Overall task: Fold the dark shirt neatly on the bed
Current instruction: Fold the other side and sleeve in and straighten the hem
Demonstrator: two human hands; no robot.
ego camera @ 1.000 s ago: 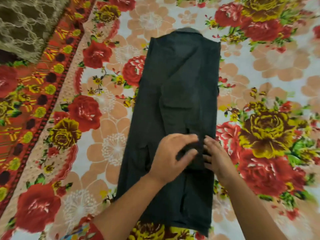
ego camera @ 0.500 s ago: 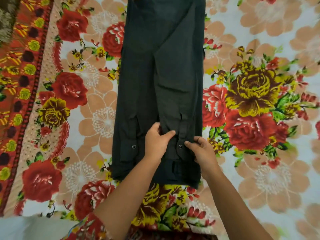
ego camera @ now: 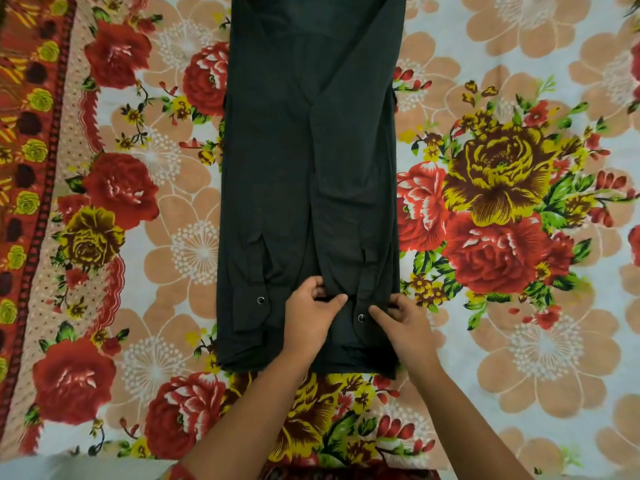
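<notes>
On the bed [ego camera: 519, 341], as I watch through the head camera, the dark shirt [ego camera: 304, 150] lies flat in a long, narrow strip. It runs from the top edge of the view down toward the person, roughly in the middle of the picture. Both sleeves are folded inward along its length, and their ends sit side by side near the lower hem. The left cuff [ego camera: 249, 306] and the right cuff [ego camera: 367, 299] each show one small shiny snap [ego camera: 260, 300].

The left hand [ego camera: 311, 317] rests on the shirt between the two cuffs. Its thumb and fingers are curled together and pinch a small ridge of dark fabric. The right hand [ego camera: 405, 323] is just beside it, on the shirt's right edge. Its fingers are bent and hold the edge of the right cuff, and the forefinger reaches toward that cuff's snap. Both forearms come up from the bottom of the view.

A floral sheet [ego camera: 138, 188] covers the bed, with red and yellow roses and peach blossoms on a pale ground. A red patterned border [ego camera: 31, 133] runs down the left side. A patterned red sleeve [ego camera: 183, 472] shows at the person's left arm.
</notes>
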